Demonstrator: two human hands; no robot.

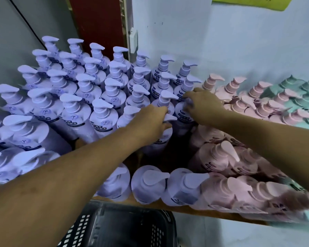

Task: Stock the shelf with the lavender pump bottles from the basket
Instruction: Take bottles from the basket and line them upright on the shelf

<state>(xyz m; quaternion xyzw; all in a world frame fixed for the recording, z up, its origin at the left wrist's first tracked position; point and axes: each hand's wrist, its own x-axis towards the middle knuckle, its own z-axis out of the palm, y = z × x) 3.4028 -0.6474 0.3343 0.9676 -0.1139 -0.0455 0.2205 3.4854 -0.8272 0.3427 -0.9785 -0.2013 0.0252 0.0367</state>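
"Where are the hands going?"

"Both are reaching over the black plastic basket point(118, 227) onto the wooden shelf point(212, 213) just beyond it. The left hand point(150, 122) is wrapping tight round the pump neck of a lavender pump bottle point(161, 138), straight past the basket. The nozzle is poking out to the right of the knuckles."

"And the other one?"

"The right hand point(203, 106) is curling its fingers point(188, 98) down over the pump of a second lavender bottle point(183, 114), just beside the first and a little farther from the basket. The fingers are hiding the pump head, so I'm only seeing the shoulder and label."

"Are those two standing?"

"Both are standing upright, very close together. Whether they're touching, I can't tell."

"What's sitting around them?"

"Packed rows of lavender bottles point(75, 104) are filling the shelf beyond and left of the basket. Three front-row lavender bottles point(148, 184) are lining the shelf edge nearest the basket, with a dark gap lying between them and the two held ones. Pink pump bottles point(219, 155) are crowding the shelf beyond and right of the basket, and mint-green bottles point(292, 86) are standing farther right again."
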